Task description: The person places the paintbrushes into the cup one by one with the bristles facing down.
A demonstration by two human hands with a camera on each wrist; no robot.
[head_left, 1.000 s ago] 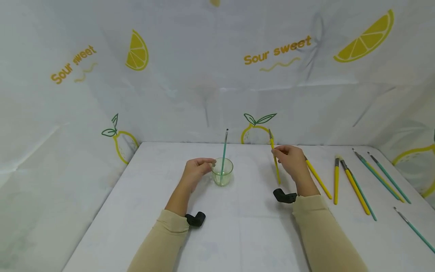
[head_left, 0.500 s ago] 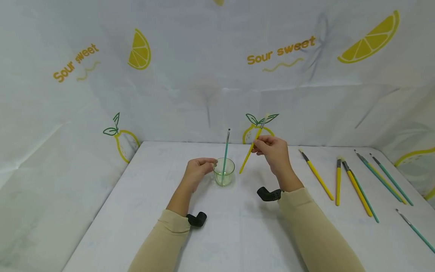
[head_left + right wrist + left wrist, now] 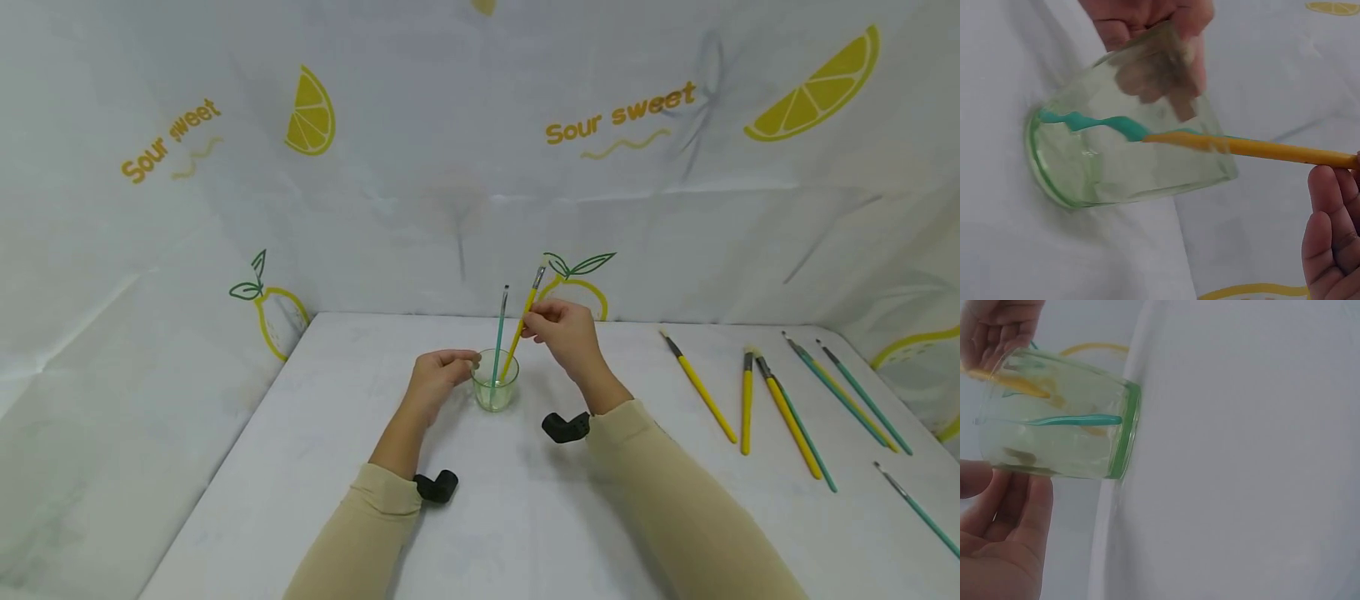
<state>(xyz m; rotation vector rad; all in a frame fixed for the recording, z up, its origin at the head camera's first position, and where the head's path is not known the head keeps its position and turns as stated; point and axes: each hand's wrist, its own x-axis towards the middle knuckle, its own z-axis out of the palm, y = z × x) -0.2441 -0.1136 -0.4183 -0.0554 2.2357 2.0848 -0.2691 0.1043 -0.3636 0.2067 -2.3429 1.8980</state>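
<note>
A white table top (image 3: 480, 533) is seen, with a creased white sheet (image 3: 405, 208) set behind it at twelve o'clock. Yellow lemon pictures (image 3: 310, 121) are printed on the sheet. Going by the clear green glass (image 3: 1129, 165) in the head view, orange "Sour sweet" words (image 3: 621, 112) can be read at ten and one o'clock. The glass is stood on the table, its rim pinched by the left hand (image 3: 437, 377). A teal brush (image 3: 499, 333) is leaned inside. A yellow brush (image 3: 1260, 149) is pinched by the right hand (image 3: 568, 335) at two o'clock, its handle end inside the glass. More brushes (image 3: 747, 400) are laid near three o'clock.
</note>
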